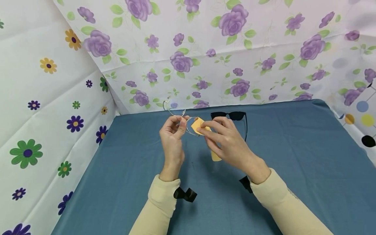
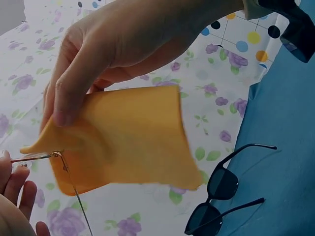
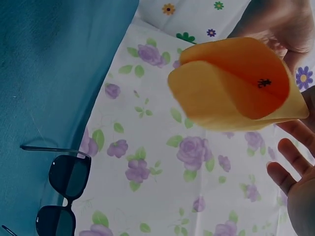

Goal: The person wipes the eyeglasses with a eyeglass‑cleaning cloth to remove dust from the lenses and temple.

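Observation:
My left hand (image 1: 172,138) pinches thin metal-framed eyeglasses (image 1: 192,133) near their middle, between thumb and fingers. With thumb and fingers, my right hand (image 1: 230,138) holds a yellow cleaning cloth (image 1: 197,124) against the lens on the right. In the left wrist view the folded cloth (image 2: 133,137) hangs from the right hand (image 2: 98,54), and a thin temple of the eyeglasses (image 2: 75,189) points downward. A small dark mark shows on the cloth (image 3: 211,98) in the right wrist view. The cloth partly covers that lens.
Black sunglasses (image 1: 236,116) lie with temples unfolded at the back of the blue-covered table (image 1: 123,182), just beyond the right hand. A floral sheet (image 1: 164,42) hangs behind the table, and another flowered sheet (image 1: 44,107) lines the left side.

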`<state>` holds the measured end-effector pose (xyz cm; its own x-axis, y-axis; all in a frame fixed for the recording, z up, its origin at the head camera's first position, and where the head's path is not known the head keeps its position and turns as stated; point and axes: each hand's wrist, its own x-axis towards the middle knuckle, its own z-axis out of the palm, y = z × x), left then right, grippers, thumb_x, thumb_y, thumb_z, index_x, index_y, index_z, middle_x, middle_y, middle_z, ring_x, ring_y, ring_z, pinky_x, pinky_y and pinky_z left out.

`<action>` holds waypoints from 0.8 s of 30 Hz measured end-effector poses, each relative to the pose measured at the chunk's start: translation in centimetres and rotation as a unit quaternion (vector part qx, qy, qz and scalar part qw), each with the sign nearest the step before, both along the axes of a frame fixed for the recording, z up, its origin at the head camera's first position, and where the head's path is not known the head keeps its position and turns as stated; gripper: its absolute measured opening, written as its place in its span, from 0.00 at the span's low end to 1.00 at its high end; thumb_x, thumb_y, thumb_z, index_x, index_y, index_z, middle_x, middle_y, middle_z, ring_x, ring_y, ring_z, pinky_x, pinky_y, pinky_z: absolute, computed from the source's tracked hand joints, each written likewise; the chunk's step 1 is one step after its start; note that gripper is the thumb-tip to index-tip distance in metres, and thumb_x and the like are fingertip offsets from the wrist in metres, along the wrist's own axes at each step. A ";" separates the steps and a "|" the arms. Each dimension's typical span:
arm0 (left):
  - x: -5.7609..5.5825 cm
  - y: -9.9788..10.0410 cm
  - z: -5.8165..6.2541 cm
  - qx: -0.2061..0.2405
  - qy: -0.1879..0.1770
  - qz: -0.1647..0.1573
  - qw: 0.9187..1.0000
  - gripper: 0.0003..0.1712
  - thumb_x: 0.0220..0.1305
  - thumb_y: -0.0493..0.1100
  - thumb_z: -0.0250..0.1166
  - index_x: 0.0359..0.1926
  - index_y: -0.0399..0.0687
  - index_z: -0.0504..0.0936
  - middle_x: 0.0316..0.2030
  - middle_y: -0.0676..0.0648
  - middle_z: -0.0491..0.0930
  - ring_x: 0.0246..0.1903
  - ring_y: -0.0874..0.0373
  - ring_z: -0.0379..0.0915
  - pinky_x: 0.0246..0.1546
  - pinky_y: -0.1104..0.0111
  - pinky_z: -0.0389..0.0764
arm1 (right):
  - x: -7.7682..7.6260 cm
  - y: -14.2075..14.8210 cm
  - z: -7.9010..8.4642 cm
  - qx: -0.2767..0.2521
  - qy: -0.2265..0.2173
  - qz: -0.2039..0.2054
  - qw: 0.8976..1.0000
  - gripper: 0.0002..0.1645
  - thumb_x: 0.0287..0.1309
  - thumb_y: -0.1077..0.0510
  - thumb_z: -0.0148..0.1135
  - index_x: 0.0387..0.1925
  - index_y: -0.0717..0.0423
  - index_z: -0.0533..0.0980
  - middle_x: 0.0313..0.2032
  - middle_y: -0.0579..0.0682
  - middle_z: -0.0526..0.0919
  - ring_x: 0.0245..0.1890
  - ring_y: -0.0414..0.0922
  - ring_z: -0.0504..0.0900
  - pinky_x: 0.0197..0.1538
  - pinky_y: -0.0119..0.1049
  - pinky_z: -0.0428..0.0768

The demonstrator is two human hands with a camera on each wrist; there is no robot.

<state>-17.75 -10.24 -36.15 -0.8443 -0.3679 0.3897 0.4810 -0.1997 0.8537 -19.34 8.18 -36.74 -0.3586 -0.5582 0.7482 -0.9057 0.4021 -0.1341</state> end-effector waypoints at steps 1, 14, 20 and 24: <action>0.0 0.1 0.0 -0.001 -0.003 -0.007 1.000 0.09 0.71 0.31 0.66 0.34 0.49 0.83 0.37 0.52 0.87 0.39 0.57 0.80 0.45 0.68 0.78 | 0.0 0.0 0.0 -0.002 0.004 -0.001 1.000 0.22 0.60 0.67 0.73 0.57 0.58 0.85 0.56 0.56 0.82 0.54 0.58 0.72 0.58 0.59 0.71; 0.1 0.5 -0.4 -0.010 -0.016 -0.031 0.999 0.08 0.71 0.31 0.66 0.34 0.47 0.84 0.39 0.51 0.87 0.43 0.56 0.80 0.44 0.69 0.77 | -0.2 0.2 0.1 -0.027 -0.022 -0.005 0.999 0.21 0.61 0.69 0.71 0.56 0.59 0.85 0.57 0.57 0.82 0.57 0.59 0.73 0.61 0.60 0.69; 0.0 0.2 -0.2 0.021 0.002 -0.013 1.000 0.09 0.72 0.33 0.66 0.34 0.52 0.83 0.37 0.52 0.87 0.42 0.57 0.80 0.43 0.70 0.75 | -0.2 0.2 0.2 -0.017 -0.019 0.012 1.000 0.18 0.61 0.68 0.71 0.53 0.58 0.86 0.54 0.55 0.83 0.55 0.58 0.73 0.59 0.58 0.70; 0.0 0.2 -0.1 0.028 0.009 0.002 1.000 0.09 0.72 0.33 0.67 0.34 0.51 0.83 0.37 0.51 0.87 0.42 0.57 0.81 0.43 0.71 0.76 | -0.1 0.1 0.1 -0.006 -0.019 0.022 1.000 0.17 0.61 0.67 0.72 0.52 0.58 0.87 0.54 0.54 0.83 0.54 0.57 0.73 0.57 0.57 0.71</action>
